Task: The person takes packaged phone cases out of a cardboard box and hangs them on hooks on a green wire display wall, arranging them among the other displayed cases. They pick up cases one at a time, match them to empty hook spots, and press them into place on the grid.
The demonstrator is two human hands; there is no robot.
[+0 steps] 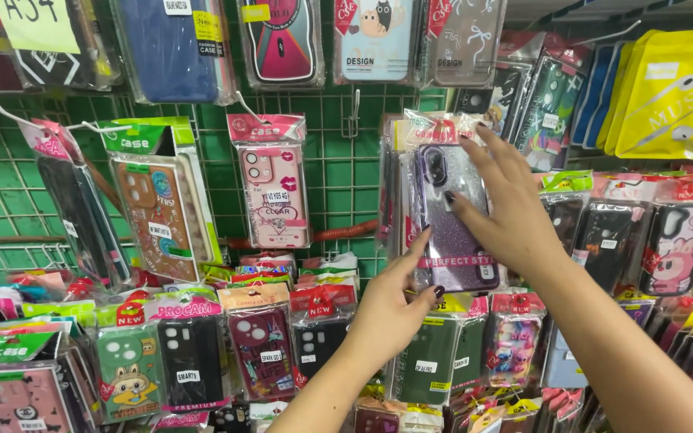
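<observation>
A purple glitter phone case in clear packaging hangs at the front of a stack of packaged cases on the green wire grid. My right hand lies flat over the packet's upper right side, fingers spread toward its pink top. My left hand reaches up from below, its fingertips touching the packet's lower left edge and the thumb under its bottom. Both hands steady the packet; neither wraps around it.
Packaged phone cases crowd the grid: a pink one and a brown one to the left, black and cartoon ones to the right. Yellow packets hang at the top right. More cases fill the rows below.
</observation>
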